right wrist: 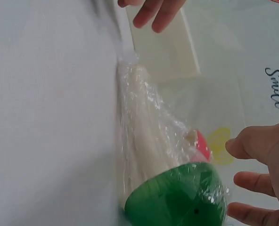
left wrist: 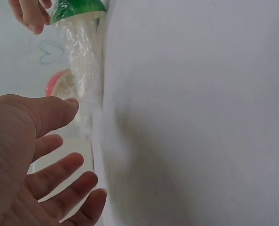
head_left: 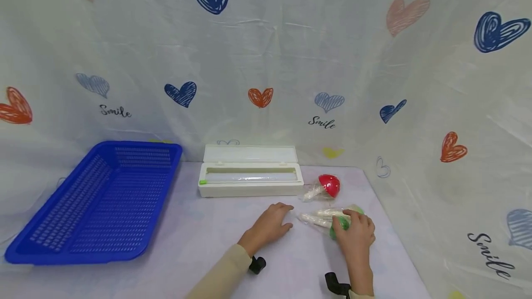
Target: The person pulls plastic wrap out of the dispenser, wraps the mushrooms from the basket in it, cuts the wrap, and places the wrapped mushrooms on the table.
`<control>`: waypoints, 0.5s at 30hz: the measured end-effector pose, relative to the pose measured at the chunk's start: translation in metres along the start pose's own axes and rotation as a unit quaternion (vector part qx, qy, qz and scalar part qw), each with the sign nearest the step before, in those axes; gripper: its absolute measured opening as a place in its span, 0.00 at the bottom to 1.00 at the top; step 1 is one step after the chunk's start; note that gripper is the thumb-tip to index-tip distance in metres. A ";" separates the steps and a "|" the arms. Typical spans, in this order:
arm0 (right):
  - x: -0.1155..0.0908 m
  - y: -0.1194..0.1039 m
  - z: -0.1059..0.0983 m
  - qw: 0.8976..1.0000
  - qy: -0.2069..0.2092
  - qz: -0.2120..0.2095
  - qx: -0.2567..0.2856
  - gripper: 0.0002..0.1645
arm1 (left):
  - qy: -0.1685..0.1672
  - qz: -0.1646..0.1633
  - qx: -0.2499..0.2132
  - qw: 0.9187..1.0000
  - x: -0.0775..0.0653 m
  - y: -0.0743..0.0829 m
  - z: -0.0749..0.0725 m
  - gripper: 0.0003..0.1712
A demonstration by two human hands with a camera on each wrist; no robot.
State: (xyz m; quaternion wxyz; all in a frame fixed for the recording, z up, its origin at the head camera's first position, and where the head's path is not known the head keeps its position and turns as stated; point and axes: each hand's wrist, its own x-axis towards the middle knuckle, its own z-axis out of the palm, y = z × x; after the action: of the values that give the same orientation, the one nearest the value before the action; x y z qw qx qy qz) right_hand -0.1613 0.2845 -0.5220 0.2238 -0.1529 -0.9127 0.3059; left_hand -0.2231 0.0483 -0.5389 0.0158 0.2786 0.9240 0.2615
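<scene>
A mushroom-shaped toy with a green cap (right wrist: 177, 197) and pale stem (right wrist: 144, 117) lies on the table, wrapped in clear film. Beside it, a second pale wrapped stem (head_left: 328, 212) has a light green end (head_left: 356, 207), partly hidden by the right hand. My right hand (head_left: 358, 232) hovers around the green cap, thumb and fingers spread apart. To the left of the stems' film ends, my left hand (head_left: 269, 225) holds nothing, its fingers loosely extended. A similar red-capped mushroom (head_left: 330, 185), also wrapped, lies behind the green one.
A white cling film dispenser (head_left: 251, 190) with its lid raised stands at the back middle. To the left lies a large blue plastic basket (head_left: 143, 243). A white curtain (head_left: 266, 50) printed with hearts hangs behind and to the right of the table.
</scene>
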 end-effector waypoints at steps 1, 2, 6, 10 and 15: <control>0.001 -0.004 0.002 1.000 0.007 -0.013 -0.006 0.22 | 0.010 -0.004 0.007 1.000 -0.002 -0.004 -0.005 0.28; 0.002 -0.007 0.005 1.000 0.012 -0.027 -0.010 0.22 | 0.019 -0.009 0.015 1.000 -0.004 -0.007 -0.010 0.28; 0.007 -0.022 0.018 0.996 0.008 -0.084 -0.019 0.26 | 0.065 -0.027 0.041 0.997 -0.017 -0.022 -0.034 0.31; 0.015 -0.038 0.031 0.990 -0.019 -0.139 -0.029 0.34 | 0.102 -0.047 0.052 0.992 -0.031 -0.035 -0.061 0.35; 0.022 -0.059 0.049 0.976 -0.038 -0.209 -0.041 0.40 | 0.137 -0.076 0.079 0.985 -0.045 -0.050 -0.088 0.42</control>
State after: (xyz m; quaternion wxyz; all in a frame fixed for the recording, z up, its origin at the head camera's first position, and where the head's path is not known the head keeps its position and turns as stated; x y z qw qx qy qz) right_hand -0.2132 0.2246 -0.5126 0.2413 0.0440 -0.9441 0.2204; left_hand -0.2256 -0.0527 -0.4933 -0.1128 0.1697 0.9537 0.2213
